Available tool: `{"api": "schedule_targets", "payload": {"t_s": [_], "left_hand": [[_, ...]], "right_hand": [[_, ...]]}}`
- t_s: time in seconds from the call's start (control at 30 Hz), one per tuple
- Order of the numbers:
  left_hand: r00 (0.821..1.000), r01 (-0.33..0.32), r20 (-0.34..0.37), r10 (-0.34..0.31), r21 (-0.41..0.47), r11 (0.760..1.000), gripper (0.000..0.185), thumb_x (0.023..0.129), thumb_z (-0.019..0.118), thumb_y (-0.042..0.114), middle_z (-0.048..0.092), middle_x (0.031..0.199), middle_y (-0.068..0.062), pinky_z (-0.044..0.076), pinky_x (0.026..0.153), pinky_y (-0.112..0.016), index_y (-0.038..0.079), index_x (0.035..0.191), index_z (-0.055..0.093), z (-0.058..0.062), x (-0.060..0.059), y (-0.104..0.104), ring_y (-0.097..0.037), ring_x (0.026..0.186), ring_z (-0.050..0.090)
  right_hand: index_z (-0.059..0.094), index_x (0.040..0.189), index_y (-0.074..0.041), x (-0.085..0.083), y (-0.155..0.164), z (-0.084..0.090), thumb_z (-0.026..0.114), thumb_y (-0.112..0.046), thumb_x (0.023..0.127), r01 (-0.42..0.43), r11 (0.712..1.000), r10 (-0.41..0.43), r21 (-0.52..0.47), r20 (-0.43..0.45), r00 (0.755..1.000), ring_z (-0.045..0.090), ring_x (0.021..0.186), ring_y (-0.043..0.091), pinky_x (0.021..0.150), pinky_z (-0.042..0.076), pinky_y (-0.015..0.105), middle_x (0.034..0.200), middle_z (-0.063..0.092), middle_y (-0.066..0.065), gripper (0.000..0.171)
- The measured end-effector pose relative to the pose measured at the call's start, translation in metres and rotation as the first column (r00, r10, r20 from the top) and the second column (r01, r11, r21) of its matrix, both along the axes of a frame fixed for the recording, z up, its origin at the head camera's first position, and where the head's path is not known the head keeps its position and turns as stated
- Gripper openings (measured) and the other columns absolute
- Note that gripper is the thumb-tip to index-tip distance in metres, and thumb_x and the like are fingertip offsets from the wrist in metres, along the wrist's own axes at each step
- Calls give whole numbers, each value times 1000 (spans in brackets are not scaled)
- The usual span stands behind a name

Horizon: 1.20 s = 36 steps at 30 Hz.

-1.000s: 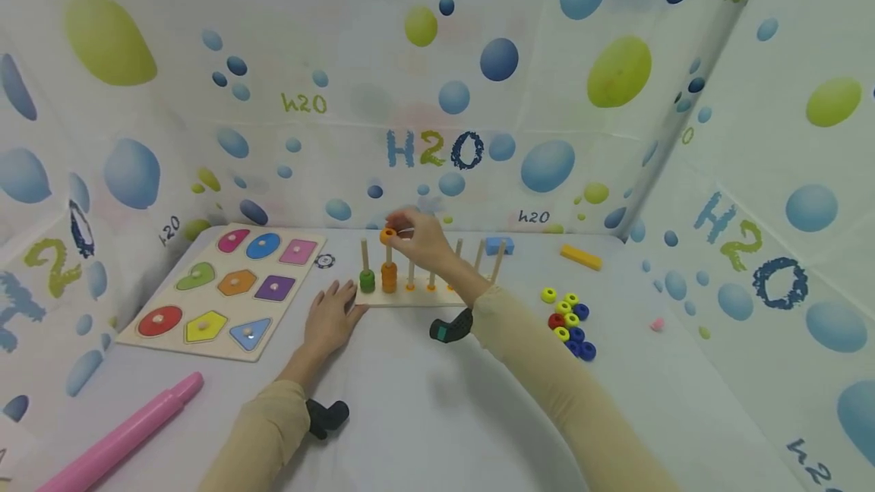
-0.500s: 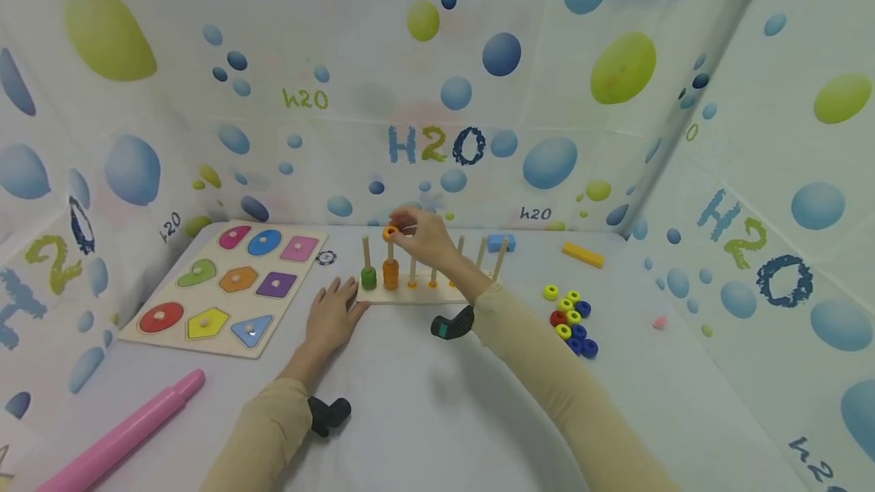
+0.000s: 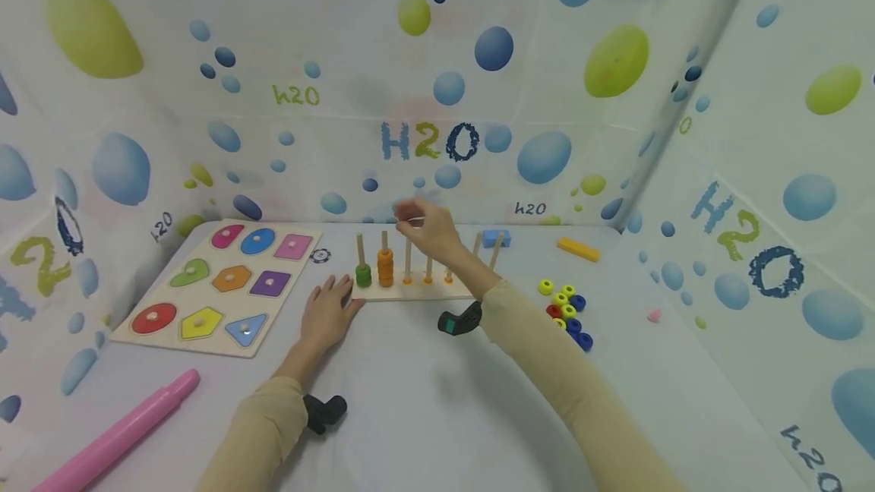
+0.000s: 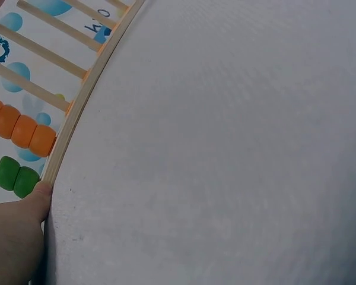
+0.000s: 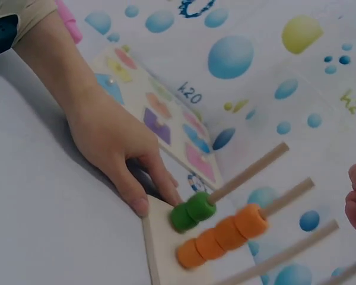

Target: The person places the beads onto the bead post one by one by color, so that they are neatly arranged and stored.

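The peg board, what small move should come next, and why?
Probably the right hand, which hovers empty above the pegs, should go to the loose rings for another. The orange stack holds four rings, the green stack two, and the left hand steadies the peg board.

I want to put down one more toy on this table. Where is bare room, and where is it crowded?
Bare cloth lies in front, between the two sleeves, and right of the loose rings up to the wall. It is crowded at the peg stand, where the left hand presses its base and the right hand hovers above the pegs. The shape puzzle fills the left side.
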<state>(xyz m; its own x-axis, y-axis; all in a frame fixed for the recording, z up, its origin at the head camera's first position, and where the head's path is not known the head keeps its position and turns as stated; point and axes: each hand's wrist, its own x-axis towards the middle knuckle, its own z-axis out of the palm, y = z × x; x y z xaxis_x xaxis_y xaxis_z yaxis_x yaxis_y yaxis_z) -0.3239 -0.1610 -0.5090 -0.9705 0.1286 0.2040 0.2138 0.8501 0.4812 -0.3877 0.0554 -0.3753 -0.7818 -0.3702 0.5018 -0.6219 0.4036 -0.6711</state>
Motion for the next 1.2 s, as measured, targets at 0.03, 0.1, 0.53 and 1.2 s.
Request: {"api": "schedule_targets", "payload": {"t_s": [0.03, 0.1, 0.53, 1.2], "left_hand": [[1000, -1, -1, 1, -4, 1000, 57, 95, 55, 34, 40, 143, -20, 9, 113, -55, -3, 137, 44, 0, 0, -1, -41, 136, 24], [1000, -2, -1, 2, -4, 1000, 57, 95, 55, 34, 40, 143, -20, 9, 113, -55, -3, 137, 44, -1, -1, -2, -41, 136, 24], [1000, -8, -17, 7, -12, 1000, 57, 95, 55, 32, 40, 143, -22, 9, 113, -56, -4, 137, 43, 2, -3, -7, -43, 136, 24], [1000, -8, 4, 8, -9, 1000, 57, 95, 56, 31, 38, 143, -23, 8, 113, -56, -4, 138, 42, -1, -1, 2, -43, 137, 22]], "right_hand": [[60, 114, 3, -1, 6, 1, 65, 1, 86, 7, 1000, -7, -19, 4, 1000, 65, 95, 20, 81, 52, 18, 104, 67, 13, 28], [60, 114, 4, -3, 21, 2, 66, 0, 86, 26, 998, -25, -57, 6, 1000, 65, 95, 20, 81, 53, 20, 104, 67, 13, 28], [59, 113, 8, 18, 144, 20, 63, -2, 88, 237, 966, -237, -98, 16, 971, 63, 99, 34, 87, 53, 38, 106, 65, 23, 27], [55, 120, 3, 69, 300, -101, 64, -9, 90, 476, 868, -496, 137, 227, 838, 61, 103, 29, 90, 51, 40, 111, 65, 17, 34]]}}
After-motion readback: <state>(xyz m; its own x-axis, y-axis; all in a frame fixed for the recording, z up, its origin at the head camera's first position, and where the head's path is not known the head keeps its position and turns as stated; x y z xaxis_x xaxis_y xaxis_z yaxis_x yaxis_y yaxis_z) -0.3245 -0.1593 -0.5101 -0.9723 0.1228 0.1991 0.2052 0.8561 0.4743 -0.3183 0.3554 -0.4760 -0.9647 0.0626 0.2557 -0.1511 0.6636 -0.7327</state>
